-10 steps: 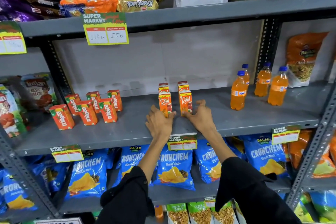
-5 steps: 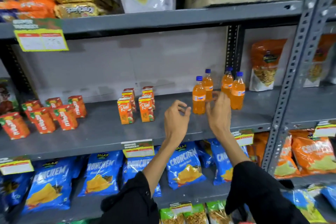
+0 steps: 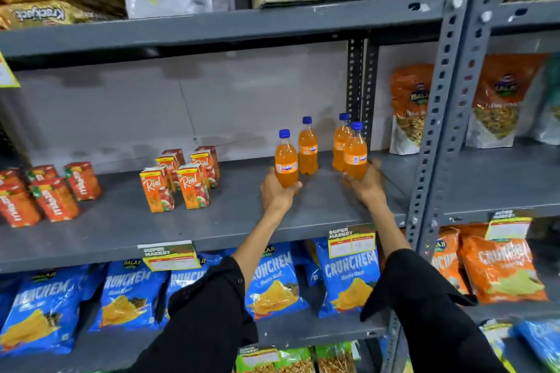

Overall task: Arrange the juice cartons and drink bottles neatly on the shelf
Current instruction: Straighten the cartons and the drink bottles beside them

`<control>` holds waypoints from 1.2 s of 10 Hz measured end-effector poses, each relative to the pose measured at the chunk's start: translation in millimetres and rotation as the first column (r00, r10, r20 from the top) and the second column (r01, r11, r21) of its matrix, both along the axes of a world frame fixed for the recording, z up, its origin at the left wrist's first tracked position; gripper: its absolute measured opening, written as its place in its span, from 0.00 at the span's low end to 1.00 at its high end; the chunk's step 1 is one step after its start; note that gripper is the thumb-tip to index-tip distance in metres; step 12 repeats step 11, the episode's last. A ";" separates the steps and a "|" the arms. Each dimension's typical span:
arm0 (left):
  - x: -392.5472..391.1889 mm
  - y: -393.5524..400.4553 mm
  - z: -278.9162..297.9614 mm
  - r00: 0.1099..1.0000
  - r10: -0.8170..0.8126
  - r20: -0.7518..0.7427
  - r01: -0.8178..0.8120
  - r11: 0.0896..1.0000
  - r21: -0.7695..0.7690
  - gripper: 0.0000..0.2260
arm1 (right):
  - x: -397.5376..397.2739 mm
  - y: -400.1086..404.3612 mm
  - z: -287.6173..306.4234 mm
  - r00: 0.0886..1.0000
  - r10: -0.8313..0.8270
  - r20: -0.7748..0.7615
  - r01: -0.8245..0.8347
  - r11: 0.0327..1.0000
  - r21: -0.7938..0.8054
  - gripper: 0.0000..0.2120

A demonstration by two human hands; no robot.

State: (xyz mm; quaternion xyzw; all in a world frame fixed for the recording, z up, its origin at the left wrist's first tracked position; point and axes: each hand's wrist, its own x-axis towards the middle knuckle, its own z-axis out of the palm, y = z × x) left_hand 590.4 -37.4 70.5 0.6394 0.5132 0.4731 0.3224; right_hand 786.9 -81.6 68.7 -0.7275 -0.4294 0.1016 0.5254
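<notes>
Juice cartons and drink bottles are standing on the grey metal shelf (image 3: 121,230), laid out from its left end toward its right end. At the far left end, a cluster of small red-orange cardboard juice cartons (image 3: 50,192) is standing upright in loose rows, partly cut off by the frame's edge. Toward the middle of the shelf, a second group of orange cardboard cartons with "Real" lettering (image 3: 181,182) is sitting in two columns running from the front toward the back wall, the front two just beside each other.

Further right, four clear plastic bottles of orange drink with blue caps are standing. The left hand (image 3: 277,192) is wrapping its grip around the lower part of the front-left bottle (image 3: 286,160), with the fingers curling round its base. Just behind and beside it, the back-left bottle (image 3: 308,147) is standing free and upright. The back-right bottle (image 3: 341,142) is partly hiding behind the front-right bottle (image 3: 355,154), which the right hand (image 3: 365,188) is gripping low down, with its fingers closing round the far side. Whether the two held bottles are touching the shelf cannot be told. Both arms are wearing black sleeves (image 3: 212,318).

Near the shelf's front edge, two yellow and green price tags (image 3: 351,241) are hanging, one toward the middle and one below the right hand.
</notes>
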 end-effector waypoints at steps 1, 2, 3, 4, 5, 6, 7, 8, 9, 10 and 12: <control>4.8 0.0 -2.8 1.000 -0.010 0.008 0.011 1.000 -0.005 0.23 | 4.3 -4.3 0.3 0.998 0.062 -0.014 -0.061 0.997 0.046 0.16; 21.1 0.0 -3.3 0.999 -0.050 -0.020 0.050 0.999 -0.007 0.24 | 7.6 -4.9 -1.1 0.994 0.089 -0.064 -0.086 0.995 0.048 0.22; 32.8 1.1 -4.5 0.996 -0.083 -0.032 0.083 0.997 -0.002 0.25 | 9.0 -2.4 -2.2 0.990 0.099 -0.098 -0.096 0.995 0.039 0.27; 44.0 3.1 -6.5 0.992 -0.126 -0.030 0.126 0.992 -0.008 0.26 | 10.5 0.5 -3.5 0.988 0.092 -0.125 -0.089 0.996 0.029 0.29; 47.6 3.5 -6.9 0.991 -0.130 -0.016 0.129 0.991 -0.019 0.27 | 10.4 0.1 -4.0 0.990 0.074 -0.119 -0.073 0.997 0.013 0.29; 50.2 3.4 -7.6 0.992 -0.128 -0.021 0.127 0.992 -0.028 0.27 | 10.9 1.3 -4.0 0.991 0.062 -0.120 -0.062 0.998 0.003 0.28; 51.8 2.4 -7.9 0.991 -0.127 -0.034 0.126 0.991 -0.035 0.28 | 10.9 1.0 -3.7 0.991 0.058 -0.124 -0.059 0.998 -0.001 0.28; 53.2 2.3 -8.7 0.991 -0.124 -0.044 0.123 0.992 -0.019 0.28 | 9.9 -0.4 -4.4 0.991 0.061 -0.123 -0.061 0.998 0.005 0.28; 54.1 3.6 -9.0 0.990 -0.131 -0.052 0.130 0.991 -0.016 0.28 | 8.1 -1.8 -2.7 0.992 0.055 -0.115 -0.055 0.998 0.003 0.28; 50.1 -1.4 -4.0 0.981 -0.171 -0.093 0.168 0.985 -0.034 0.29 | 2.7 -6.5 2.1 0.988 0.061 -0.145 -0.060 0.998 0.011 0.33; 42.9 -8.1 -3.3 0.962 -0.255 -0.101 0.252 0.967 -0.035 0.30 | -5.3 -10.5 -11.2 0.995 0.047 -0.084 -0.044 0.998 0.039 0.36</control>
